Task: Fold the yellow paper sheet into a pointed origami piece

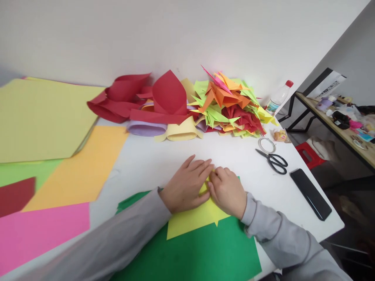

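At the centre of the frame, the left hand (186,185) is pressing flat, fingers extended, on yellow paper (190,222); the right hand (230,191) is curling against it — whether pinching, I cannot tell. The paper is lying over green paper (187,253), lower centre — scissors (274,160) are resting on the bench (140,156) at right.

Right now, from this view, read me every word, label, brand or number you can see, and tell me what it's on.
Black-and-white package: large dark letters, turned askew; perhaps "NEW" in part, the rest not legible.
Bottle: printed label, too small and blurred to read.
Snack packet: printing, too small to read.
No text can be read with certainty.
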A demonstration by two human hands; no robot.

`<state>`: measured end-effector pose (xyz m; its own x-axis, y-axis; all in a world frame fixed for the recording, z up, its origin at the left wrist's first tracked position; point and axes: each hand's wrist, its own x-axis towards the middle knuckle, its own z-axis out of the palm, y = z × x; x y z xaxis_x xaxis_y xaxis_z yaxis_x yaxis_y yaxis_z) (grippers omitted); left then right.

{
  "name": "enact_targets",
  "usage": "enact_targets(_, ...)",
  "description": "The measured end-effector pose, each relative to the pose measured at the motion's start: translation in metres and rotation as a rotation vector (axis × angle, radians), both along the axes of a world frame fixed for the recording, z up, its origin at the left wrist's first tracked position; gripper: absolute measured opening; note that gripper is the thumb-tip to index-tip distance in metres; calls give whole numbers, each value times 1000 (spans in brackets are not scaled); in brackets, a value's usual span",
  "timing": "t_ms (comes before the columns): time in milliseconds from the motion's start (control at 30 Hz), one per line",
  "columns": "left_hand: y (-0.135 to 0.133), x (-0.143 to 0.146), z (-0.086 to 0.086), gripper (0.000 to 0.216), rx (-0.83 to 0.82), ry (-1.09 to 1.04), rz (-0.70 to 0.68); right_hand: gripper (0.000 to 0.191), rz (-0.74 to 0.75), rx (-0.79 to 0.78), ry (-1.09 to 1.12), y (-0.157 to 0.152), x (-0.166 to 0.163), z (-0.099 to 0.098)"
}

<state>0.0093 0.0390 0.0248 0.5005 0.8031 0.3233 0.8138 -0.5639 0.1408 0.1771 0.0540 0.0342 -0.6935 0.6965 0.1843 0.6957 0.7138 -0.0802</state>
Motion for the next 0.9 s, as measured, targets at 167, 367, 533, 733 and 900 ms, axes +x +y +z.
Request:
enact_targets(167,0,0,-1,42,36,-27,16,23,-8,-8,24,0,0,-1)
enact_targets(367,-1,1,3,42,25,-2,7,22,-25,11,42,-5,-1,1)
enact_targets(533,-1,0,5,43,23,18,-1,21,-4,29,31,-8,-1,1)
enact_targets(733,-2,-1,5,49,0,42,-4,19,33,35,12,-20,4,5)
enact_targets(900,-2,-1,5,53,-21,51,-11,22,49,-7,47,-28,11,8)
